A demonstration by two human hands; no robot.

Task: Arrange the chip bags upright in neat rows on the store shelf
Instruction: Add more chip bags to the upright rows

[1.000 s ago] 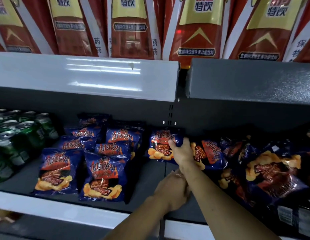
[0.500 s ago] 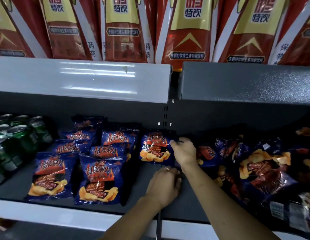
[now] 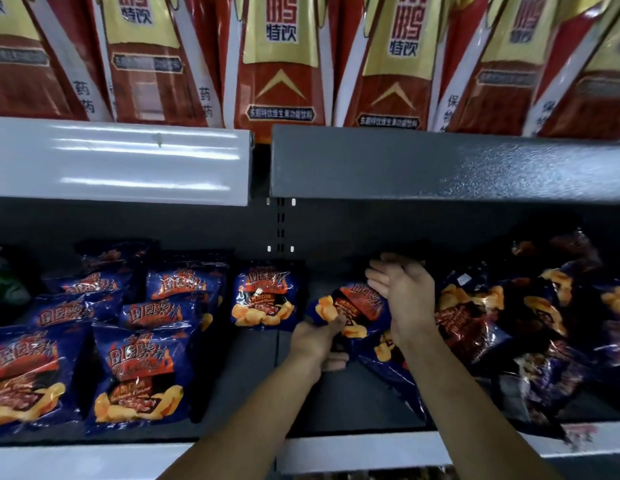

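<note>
On the grey metal shelf (image 3: pixel 353 403), the left hand (image 3: pixel 315 342) pinches a corner of a glossy blue chip bag (image 3: pixel 358 306); the right hand (image 3: pixel 407 296) rests against it, fingers straight.

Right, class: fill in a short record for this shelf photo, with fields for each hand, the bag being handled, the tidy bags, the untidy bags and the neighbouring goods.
left hand: grips the lower left corner of the tilted chip bag
right hand: open, fingers straight, against that bag's right side
tidy stock: upright chip bags in rows at left; single upright bag beside them
untidy stock: jumbled chip bags at right
shelf: grey, bare patch under the hands
neighbours: green cans far left; red and gold cartons on the shelf above
</note>
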